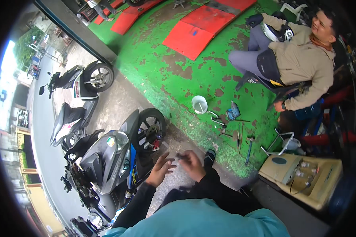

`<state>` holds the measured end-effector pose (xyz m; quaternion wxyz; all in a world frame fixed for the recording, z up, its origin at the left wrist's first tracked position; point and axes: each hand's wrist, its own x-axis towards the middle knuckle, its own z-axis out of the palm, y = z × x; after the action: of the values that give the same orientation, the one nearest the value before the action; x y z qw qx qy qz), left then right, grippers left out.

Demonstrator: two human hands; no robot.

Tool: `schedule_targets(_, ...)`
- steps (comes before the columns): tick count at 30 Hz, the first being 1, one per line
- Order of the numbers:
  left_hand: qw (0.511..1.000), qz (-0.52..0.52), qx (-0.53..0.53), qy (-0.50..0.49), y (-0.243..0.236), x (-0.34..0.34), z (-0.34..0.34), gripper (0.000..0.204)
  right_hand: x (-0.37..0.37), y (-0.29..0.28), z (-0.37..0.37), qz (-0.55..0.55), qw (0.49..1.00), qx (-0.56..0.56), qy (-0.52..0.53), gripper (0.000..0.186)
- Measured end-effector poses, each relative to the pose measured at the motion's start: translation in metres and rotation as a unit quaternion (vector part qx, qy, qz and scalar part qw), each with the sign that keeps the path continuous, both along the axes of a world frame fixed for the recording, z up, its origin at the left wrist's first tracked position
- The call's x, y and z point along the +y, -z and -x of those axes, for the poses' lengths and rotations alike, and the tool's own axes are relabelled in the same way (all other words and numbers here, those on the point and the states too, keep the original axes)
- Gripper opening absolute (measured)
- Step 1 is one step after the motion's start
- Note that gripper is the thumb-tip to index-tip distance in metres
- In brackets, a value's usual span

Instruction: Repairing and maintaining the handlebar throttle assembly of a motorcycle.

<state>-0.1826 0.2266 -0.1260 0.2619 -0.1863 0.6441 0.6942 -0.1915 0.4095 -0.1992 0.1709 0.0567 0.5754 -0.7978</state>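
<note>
My left hand [160, 170] is held out in front of me, palm turned inward, with its fingers apart and nothing in them. Close beside it, my right hand [192, 165] has its fingers pinched round a small dark thing [181, 157], too small and blurred to name. The hands are near each other but do not touch. A grey, black and blue scooter [108, 158] stands just left of my left hand. Its front wheel [151, 125], with a red brake caliper [156, 145], lies beyond my hands.
A white bucket [199, 104], a blue power tool [233, 111], a hammer [249, 150] and several hand tools lie on the green floor. A seated person [296, 65] is at the right, above a beige water dispenser [300, 177]. Red ramps [201, 33] lie farther off; another scooter [79, 85] stands left.
</note>
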Motion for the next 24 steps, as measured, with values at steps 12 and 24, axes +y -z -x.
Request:
schedule_targets(12, 0.966, 0.122, 0.058, -0.221, -0.013, -0.116, 0.186, 0.026, 0.066, -0.033, 0.230, -0.160, 0.967, 0.046, -0.195, 0.029)
schedule_targets(24, 0.909, 0.358, -0.081, -0.196, 0.053, -0.345, 0.536, 0.030, 0.129, 0.084, 0.497, -0.478, 0.847, -0.232, -0.021, 0.033)
